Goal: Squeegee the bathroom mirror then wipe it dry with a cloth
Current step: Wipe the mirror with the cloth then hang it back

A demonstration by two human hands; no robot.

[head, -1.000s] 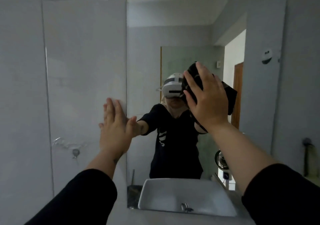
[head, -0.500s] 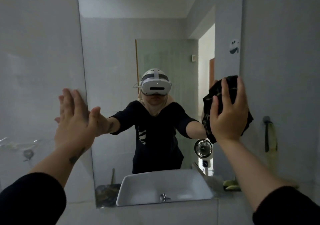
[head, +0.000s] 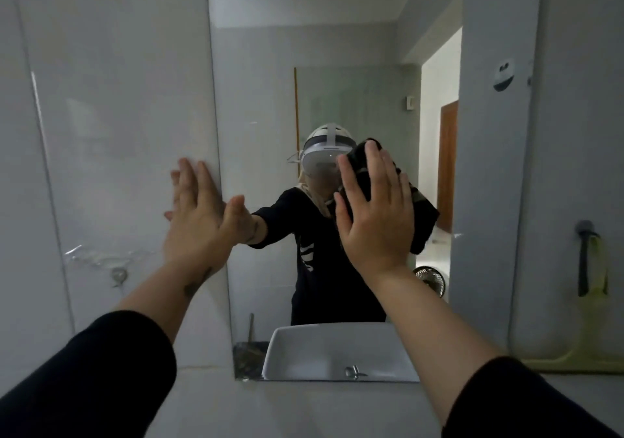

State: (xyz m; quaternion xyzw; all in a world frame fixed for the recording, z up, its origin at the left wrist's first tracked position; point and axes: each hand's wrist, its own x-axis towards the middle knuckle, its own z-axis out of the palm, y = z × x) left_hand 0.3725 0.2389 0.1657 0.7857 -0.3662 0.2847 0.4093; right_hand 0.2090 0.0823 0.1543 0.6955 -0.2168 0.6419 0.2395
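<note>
The bathroom mirror (head: 354, 66) fills the middle of the wall ahead and reflects a person in black. My right hand (head: 374, 214) presses a dark cloth (head: 422, 214) flat against the glass near its centre, fingers spread over it. My left hand (head: 199, 214) lies flat and empty on the white wall at the mirror's left edge, its thumb over the glass. A squeegee with a dark handle and yellow-green head (head: 591, 262) hangs from a hook on the right wall.
A white tiled wall (head: 111, 117) stands left of the mirror, with a clear glass shelf and its metal bracket (head: 118, 274). The mirror reflects a white basin (head: 337, 353), a small fan (head: 432, 280) and an open doorway. A round sticker (head: 503, 76) is at the upper right.
My right hand has slid the cloth leftward from the mirror's right edge back to the centre of the glass. My left hand has stayed braced at the left edge.
</note>
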